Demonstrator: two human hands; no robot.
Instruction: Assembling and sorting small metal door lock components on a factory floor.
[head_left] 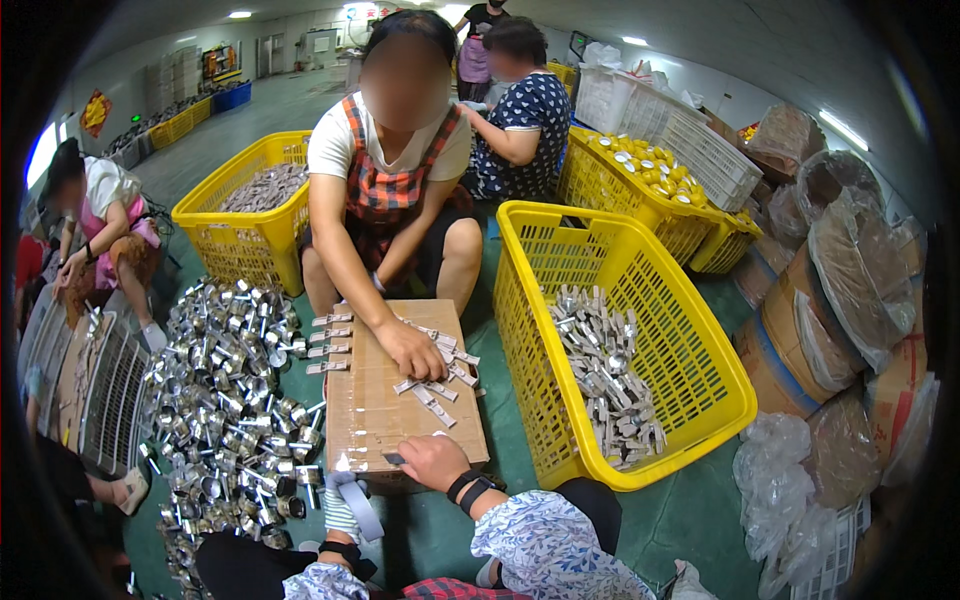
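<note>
Yellow crate (540, 400), just right of the cardboard box (360, 425): holds a loose heap of grey clips (605, 385), well below the rim. Second crate (235, 245), behind left: filled with small greyish pieces (268, 188). Third crate (625, 205), behind right: heaped with yellow-and-white round parts (650, 170).

Right hand (437, 461): at the box's near edge, fingers closed on a small dark piece (396, 458), which lies over the cardboard. Left hand (341, 510): low at the box's near left corner, beside a grey curved band (361, 510); finger opening and grip cannot be told.

Flat clips (432, 405) lie scattered on the box's right half; others line its left edge. A co-worker's hand (412, 350) rests among the scattered ones, obstructing the far middle.

Metal cups with stems (230, 400) are piled on the floor along the left side, close to the box. Bare cardboard extends across its near left surface. Green floor (680, 515) shows between the right crate and the plastic bags (775, 475).
</note>
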